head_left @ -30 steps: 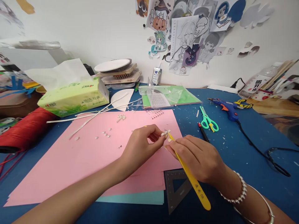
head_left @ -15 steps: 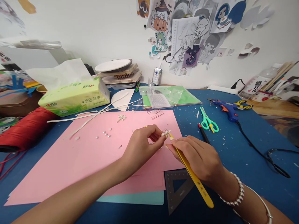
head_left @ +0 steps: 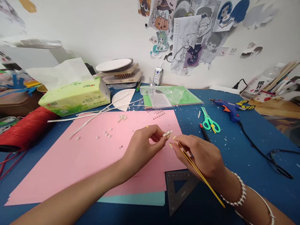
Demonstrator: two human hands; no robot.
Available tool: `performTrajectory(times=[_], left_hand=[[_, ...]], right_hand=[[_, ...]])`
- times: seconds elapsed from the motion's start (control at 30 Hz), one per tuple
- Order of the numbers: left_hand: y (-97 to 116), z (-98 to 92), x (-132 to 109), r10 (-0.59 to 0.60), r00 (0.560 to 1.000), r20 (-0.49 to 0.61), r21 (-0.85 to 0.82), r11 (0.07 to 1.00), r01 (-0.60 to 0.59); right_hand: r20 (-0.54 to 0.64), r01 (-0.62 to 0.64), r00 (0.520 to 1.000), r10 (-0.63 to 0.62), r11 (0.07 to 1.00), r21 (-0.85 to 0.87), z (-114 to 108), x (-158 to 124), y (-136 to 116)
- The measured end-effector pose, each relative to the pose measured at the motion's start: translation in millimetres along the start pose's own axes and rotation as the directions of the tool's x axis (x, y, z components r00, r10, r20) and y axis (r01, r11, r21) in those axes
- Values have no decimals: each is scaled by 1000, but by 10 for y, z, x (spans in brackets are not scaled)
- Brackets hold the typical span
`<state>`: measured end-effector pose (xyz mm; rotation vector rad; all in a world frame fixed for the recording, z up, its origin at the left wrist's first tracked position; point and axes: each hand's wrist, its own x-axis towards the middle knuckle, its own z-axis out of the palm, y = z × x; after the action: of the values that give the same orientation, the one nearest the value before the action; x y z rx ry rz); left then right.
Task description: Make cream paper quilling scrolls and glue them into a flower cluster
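Note:
My left hand (head_left: 146, 142) pinches a small white folded piece (head_left: 167, 133) between thumb and fingertips, above pink paper (head_left: 93, 170). Thin points stick up from the piece; its exact kind is too small to make out. In my right hand (head_left: 202, 153) are slim yellow tweezers (head_left: 201, 175), turned edge-on. Their tips are close to the white piece, but contact cannot be made out. Left of my hands, several small pearl beads (head_left: 106, 135) and a bow-like ornament (head_left: 122, 118) lie on the pink paper. A tiny dark-and-silver bit (head_left: 121, 147) lies nearer me.
A set square (head_left: 180, 190) lies by the paper's front corner. Green-handled scissors (head_left: 209, 120), a red-tipped black pen (head_left: 204, 132) and a blue glue gun (head_left: 227, 109) with its cable are on the right. Left stand a tissue pack (head_left: 77, 95) and red thread spool (head_left: 22, 129). White strips (head_left: 100, 112) lie behind.
The tweezers have rotated in my right hand from flat-side up to edge-on, and their tips have drawn back slightly from the white piece. My left hand has barely moved.

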<state>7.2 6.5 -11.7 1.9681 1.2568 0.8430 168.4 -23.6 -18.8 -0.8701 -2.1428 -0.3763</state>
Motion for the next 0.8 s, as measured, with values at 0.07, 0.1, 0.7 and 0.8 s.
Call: performTrajectory(times=[0.07,0.1,0.7,0.8], left_hand=[[6,-5,2,-1,1000,2,8,1000,1],[6,-7,2,1,1000,0,8,1000,-1],[-1,2,1,15,999,-31,-11,1000,-15],[-14,-4,1,18,999,-33,-3,1000,-18]], right_hand=[[-10,-6,1000,7,1000,18,9,-9,8],[-11,0,1000,0,1000,23,12,-15,14],[24,-48,998,51,992,-115,-71,25,22],[49,-2,999,9,990,-144,-78,12,41]])
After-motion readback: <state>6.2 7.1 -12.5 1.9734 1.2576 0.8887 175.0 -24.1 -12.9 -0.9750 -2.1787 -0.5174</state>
